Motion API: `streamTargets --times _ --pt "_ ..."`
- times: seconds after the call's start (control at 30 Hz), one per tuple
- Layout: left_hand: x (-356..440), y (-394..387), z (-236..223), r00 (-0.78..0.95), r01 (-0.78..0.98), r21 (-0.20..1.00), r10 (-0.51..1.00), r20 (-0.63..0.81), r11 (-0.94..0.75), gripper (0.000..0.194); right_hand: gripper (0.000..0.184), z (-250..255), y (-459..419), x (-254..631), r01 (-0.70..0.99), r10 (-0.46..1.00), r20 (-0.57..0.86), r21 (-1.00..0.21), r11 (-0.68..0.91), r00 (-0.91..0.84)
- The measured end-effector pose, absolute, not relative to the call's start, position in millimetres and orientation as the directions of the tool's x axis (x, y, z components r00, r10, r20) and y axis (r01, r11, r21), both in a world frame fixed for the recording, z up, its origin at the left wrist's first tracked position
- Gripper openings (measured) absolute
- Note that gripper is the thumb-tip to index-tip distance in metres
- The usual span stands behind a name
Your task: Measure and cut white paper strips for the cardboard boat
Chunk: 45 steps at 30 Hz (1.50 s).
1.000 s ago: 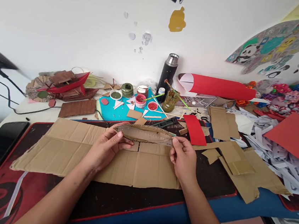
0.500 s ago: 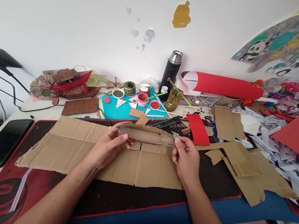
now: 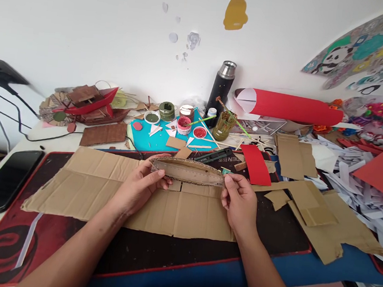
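Observation:
My left hand (image 3: 141, 185) is closed around the left end of a narrow, boat-shaped cardboard piece (image 3: 189, 165) with raised corrugated edges. A clear ruler (image 3: 191, 175) lies lengthwise across its opening, under my left thumb. At the opposite tip my right hand (image 3: 242, 201) pinches the ruler's end and the cardboard between thumb and fingers. Both are held just above a large creased cardboard sheet (image 3: 204, 215). Some of the fingers are hidden behind the piece.
Behind lie a utility knife (image 3: 213, 155), a red paper strip (image 3: 256, 165) and paint pots (image 3: 183, 126) on blue paper. A black thermos (image 3: 222, 85) stands by the wall. Left are a phone (image 3: 4, 183) and a model boat (image 3: 91, 105); right, cardboard scraps (image 3: 315, 204) and paper strips.
The view has tilted and shifted slightly. Both hands keep the same hold on the cardboard piece and ruler, with hardly any movement.

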<state>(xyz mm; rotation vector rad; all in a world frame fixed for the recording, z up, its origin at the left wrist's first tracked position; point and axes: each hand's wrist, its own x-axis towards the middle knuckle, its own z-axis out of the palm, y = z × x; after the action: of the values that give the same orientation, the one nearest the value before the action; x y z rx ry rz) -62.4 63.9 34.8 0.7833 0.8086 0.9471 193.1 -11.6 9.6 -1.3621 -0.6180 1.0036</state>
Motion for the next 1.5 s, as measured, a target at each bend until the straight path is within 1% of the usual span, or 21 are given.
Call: streamTargets --times 0.17,0.37,0.67,0.8,1.03,1.27,1.5 --pt "-62 64 34 0.333 -0.369 0.846 0.905 -0.266 0.384 0.055 0.045 10 -11 193 -0.227 0.863 -0.184 -0.970 -0.083 0.470" --pt "-63 65 28 0.293 -0.377 0.842 0.912 -0.286 0.385 0.043 0.045 10 -10 192 -0.244 0.865 -0.194 -0.966 -0.086 0.464" --pt "-62 68 30 0.256 -0.364 0.850 0.919 -0.301 0.380 0.041 0.050 10 -11 192 -0.289 0.878 -0.208 -0.954 -0.084 0.431" --pt "-62 69 30 0.239 -0.358 0.853 0.920 -0.309 0.379 0.042 0.047 9 -11 194 -0.318 0.876 -0.215 -0.945 -0.075 0.432" --pt "-65 72 28 0.205 -0.403 0.833 0.924 -0.323 0.380 0.036 0.043 5 -11 195 -0.334 0.869 -0.225 -0.940 -0.074 0.441" --pt "-63 73 32 0.181 -0.398 0.839 0.928 -0.325 0.371 0.038 0.048 7 -12 193 -0.314 0.869 -0.238 -0.944 -0.102 0.434" --pt "-65 73 34 0.160 -0.403 0.854 0.944 -0.287 0.328 0.033 0.053 17 -14 191 -0.237 0.894 -0.232 -0.960 -0.148 0.382"
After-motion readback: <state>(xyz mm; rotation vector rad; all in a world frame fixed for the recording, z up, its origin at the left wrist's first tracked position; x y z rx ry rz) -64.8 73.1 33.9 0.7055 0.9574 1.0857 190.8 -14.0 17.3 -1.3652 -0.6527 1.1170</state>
